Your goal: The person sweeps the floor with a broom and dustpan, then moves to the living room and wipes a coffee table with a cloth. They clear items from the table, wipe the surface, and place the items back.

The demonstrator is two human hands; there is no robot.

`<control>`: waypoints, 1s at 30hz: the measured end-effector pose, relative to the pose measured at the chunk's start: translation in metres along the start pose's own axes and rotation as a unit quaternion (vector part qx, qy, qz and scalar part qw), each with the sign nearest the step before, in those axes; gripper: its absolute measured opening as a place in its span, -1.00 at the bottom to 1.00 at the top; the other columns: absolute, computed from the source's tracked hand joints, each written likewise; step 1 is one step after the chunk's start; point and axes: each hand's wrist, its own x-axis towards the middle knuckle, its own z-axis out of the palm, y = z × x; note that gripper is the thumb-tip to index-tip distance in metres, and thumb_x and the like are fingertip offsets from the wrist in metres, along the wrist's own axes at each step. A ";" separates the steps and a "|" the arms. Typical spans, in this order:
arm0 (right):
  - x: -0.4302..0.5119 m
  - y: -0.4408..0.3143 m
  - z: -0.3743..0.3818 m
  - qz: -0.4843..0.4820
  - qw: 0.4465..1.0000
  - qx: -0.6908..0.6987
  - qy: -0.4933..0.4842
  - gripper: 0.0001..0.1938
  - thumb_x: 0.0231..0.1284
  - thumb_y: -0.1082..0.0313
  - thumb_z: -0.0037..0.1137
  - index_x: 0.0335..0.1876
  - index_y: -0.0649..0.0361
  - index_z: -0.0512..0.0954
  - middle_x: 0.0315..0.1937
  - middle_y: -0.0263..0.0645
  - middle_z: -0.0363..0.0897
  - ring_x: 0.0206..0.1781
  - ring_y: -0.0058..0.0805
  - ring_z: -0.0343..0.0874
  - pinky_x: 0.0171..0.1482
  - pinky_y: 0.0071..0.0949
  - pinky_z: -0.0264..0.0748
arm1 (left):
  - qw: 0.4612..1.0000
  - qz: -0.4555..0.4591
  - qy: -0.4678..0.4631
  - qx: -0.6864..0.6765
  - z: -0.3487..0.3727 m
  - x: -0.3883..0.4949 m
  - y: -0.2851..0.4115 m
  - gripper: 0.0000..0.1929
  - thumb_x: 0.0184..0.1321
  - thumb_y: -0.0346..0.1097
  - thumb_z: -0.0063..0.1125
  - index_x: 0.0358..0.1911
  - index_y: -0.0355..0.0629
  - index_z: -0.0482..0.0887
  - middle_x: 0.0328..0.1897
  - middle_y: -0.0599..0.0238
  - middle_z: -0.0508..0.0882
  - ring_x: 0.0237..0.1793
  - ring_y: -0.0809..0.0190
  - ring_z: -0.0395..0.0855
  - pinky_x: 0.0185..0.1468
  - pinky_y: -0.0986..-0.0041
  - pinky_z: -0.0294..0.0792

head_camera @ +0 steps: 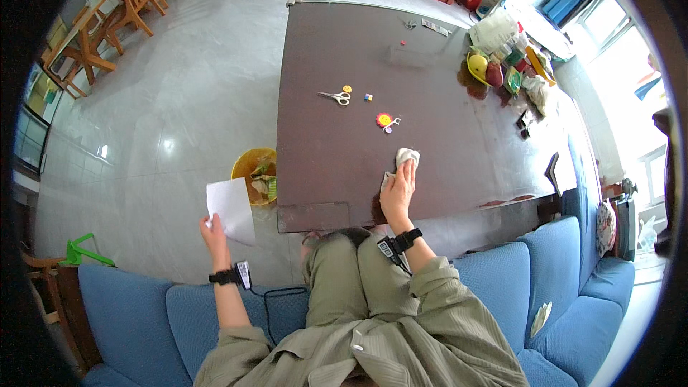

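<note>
My left hand (215, 234) grips the edge of a white sheet of paper (231, 207), held out left of the table over the floor. My right hand (399, 193) lies palm down on a whitish cloth or crumpled tissue (407, 156), pressed to the dark table top (328, 166) near its front edge. Beyond that hand are a smiling red and yellow flower-shaped piece (384, 120) and a small white item (395, 123) touching it. Farther up lie a pair of scissors (338, 98), a yellow piece (347, 88) and a small multicoloured cube (368, 97).
A yellow bin (242, 164) with refuse stands by the table's left edge, partly behind the paper. Fruit in a yellow bowl (476, 76) and several packages crowd the right side. A dark angular object (552, 173) lies near the right corner. Blue sofa cushions (492, 279) surround me.
</note>
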 end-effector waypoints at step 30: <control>0.111 -0.008 -0.057 -0.183 0.979 0.038 -0.085 -0.82 0.03 0.28 0.28 -0.23 0.08 0.66 -0.25 -0.32 0.64 0.05 -0.32 0.49 0.23 -0.18 0.22 | 0.944 0.094 -0.146 -0.282 0.093 -0.147 0.191 -0.67 0.16 -0.64 0.09 -0.03 -0.17 0.45 -0.11 0.25 0.51 -0.02 0.28 0.51 0.16 0.39 0.41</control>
